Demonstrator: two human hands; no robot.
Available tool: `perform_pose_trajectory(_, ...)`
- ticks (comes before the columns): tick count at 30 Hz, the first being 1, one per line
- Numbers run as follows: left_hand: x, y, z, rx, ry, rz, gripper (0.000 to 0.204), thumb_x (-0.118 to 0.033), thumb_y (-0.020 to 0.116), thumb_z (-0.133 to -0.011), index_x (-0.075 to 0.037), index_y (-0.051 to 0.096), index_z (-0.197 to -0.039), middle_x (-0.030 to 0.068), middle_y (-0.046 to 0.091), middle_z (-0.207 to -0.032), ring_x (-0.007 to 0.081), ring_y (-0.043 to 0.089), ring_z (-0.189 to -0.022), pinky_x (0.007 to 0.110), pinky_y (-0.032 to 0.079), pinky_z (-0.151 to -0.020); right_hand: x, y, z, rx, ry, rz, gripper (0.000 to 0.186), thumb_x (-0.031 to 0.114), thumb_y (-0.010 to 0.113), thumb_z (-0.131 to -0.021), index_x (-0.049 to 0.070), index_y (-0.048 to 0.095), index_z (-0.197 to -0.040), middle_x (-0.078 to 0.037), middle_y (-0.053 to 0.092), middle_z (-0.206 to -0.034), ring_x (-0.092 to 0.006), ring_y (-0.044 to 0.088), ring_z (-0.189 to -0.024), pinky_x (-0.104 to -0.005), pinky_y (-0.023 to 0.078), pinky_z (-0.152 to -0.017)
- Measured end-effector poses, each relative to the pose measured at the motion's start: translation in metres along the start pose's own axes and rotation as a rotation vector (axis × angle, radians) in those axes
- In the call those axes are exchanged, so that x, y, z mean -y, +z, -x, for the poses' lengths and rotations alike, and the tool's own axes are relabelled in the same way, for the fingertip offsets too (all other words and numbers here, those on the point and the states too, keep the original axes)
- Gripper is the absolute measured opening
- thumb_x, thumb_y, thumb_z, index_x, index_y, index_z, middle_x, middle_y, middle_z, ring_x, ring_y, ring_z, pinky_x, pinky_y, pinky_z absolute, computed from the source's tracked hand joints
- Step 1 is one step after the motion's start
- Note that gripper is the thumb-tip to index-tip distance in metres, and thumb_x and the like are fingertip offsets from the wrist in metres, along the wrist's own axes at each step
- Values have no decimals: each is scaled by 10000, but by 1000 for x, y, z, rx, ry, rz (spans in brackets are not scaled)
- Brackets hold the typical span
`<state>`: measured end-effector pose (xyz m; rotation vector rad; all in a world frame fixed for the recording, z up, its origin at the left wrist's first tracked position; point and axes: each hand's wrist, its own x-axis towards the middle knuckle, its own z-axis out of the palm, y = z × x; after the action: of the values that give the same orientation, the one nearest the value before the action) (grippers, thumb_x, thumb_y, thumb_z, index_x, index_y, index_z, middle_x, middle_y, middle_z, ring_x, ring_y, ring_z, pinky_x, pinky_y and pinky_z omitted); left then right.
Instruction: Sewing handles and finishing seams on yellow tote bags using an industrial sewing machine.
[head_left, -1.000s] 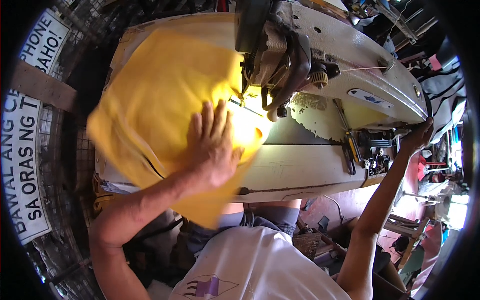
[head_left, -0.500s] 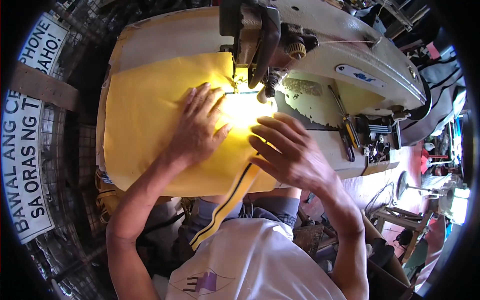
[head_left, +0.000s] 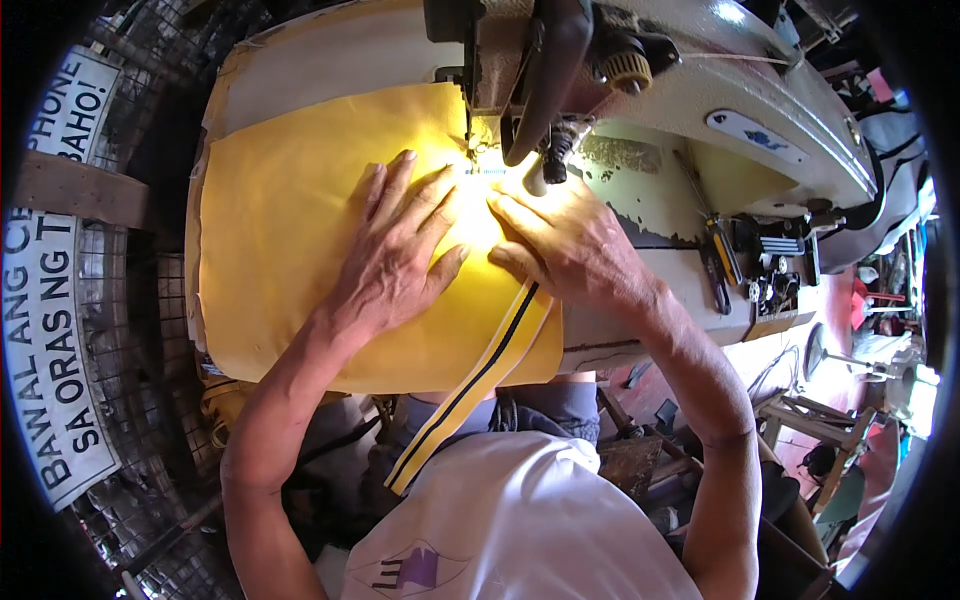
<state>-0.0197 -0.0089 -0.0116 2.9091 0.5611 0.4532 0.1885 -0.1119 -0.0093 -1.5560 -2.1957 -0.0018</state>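
A yellow fabric piece (head_left: 270, 240) lies flat on the sewing machine's bed, reaching under the machine head (head_left: 540, 70). My left hand (head_left: 395, 250) presses on the fabric with fingers spread, its fingertips just left of the brightly lit needle area (head_left: 472, 160). My right hand (head_left: 575, 245) rests beside the needle on the right, fingers stretched forward on the yellow material. A yellow strip with a dark central stripe (head_left: 465, 395) runs from under my right hand down over the table's front edge toward my lap. The exact point where strip and fabric meet is lost in glare.
Screwdrivers (head_left: 722, 250) and metal attachments (head_left: 780, 255) lie on the bed at the right. A white lettered sign (head_left: 45, 340) hangs on wire mesh at the left. A standing fan (head_left: 900, 390) and assorted clutter are at the right.
My right hand came from the machine's far right end onto the material by the needle. The fabric now lies flatter and squarer, my left hand further forward, and the striped strip hangs down.
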Motion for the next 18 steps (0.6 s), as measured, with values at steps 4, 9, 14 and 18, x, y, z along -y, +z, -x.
perform_pose_trajectory(4, 3, -4, -3, 26, 13, -9, 475, -277, 626, -872, 5, 560, -1248, 153, 463, -1393, 433, 325, -1352, 565, 199, -1135, -2, -3, -2, 60, 3, 10, 464, 359, 616, -864, 6, 597, -1166, -125, 629, -1085, -313, 602, -887, -420, 449, -775)
perform_pose_trajectory(9, 8, -5, -11, 60, -25, 58, 527, -271, 653, -829, 11, 556, -1264, 156, 438, -1418, 435, 303, -1365, 557, 180, -1147, -10, 0, -10, 100, 50, -3, 299, 321, 666, -811, 44, 627, -916, -102, 566, -820, -281, 546, -816, -418, 438, -763)
perform_pose_trajectory(14, 16, 0, -17, 59, -15, 84, 548, -258, 651, -826, 6, 531, -1292, 151, 416, -1434, 430, 283, -1376, 555, 174, -1150, -16, -3, -8, 33, 18, 3, 290, 321, 706, -780, 61, 633, -888, -97, 578, -848, -281, 559, -830, -437, 447, -854)
perform_pose_trajectory(18, 19, -1, -16, 78, -25, 129, 572, -262, 648, -827, -1, 504, -1315, 149, 410, -1433, 422, 275, -1383, 545, 170, -1156, -5, -35, 34, -24, 177, 30, 468, 301, 768, -743, 48, 643, -1116, -172, 578, -1252, -335, 481, -1277, -520, 295, -1123)
